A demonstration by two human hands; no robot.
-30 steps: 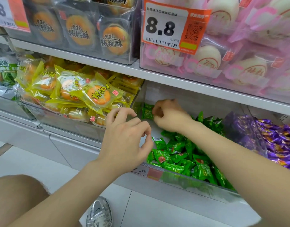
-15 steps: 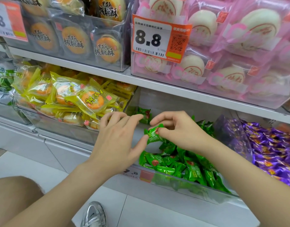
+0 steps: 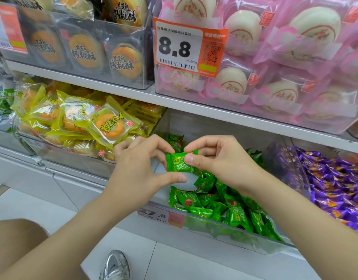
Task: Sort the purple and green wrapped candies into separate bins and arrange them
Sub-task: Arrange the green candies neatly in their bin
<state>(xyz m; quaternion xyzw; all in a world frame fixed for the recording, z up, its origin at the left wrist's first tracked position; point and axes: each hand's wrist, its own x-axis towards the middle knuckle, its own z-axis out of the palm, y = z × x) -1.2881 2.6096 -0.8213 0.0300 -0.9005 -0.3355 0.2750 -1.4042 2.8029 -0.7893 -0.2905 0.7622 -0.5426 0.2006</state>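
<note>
Two hands hold one green wrapped candy [image 3: 179, 163] at frame centre, above the green-candy bin [image 3: 230, 229]. The left hand [image 3: 141, 170] pinches its left edge and lower corner. The right hand [image 3: 220, 160] pinches its upper right. Purple wrapped candies [image 3: 335, 184] fill the bin at right.

Risk: a slack pinch may drop the slick wrapper outside the bin or among the purple stock.

Legible: orange price tag [image 3: 186, 49], "8.8", "/500g"; bin label [image 3: 153, 216], "27.8".

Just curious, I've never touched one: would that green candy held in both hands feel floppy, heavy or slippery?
Probably light: the left hand and right hand hold the green candy by fingertip pinches alone. Its glossy wrapper looks slick, so it might slip. The flat sealed edges likely flex, around a firmer middle.
</note>
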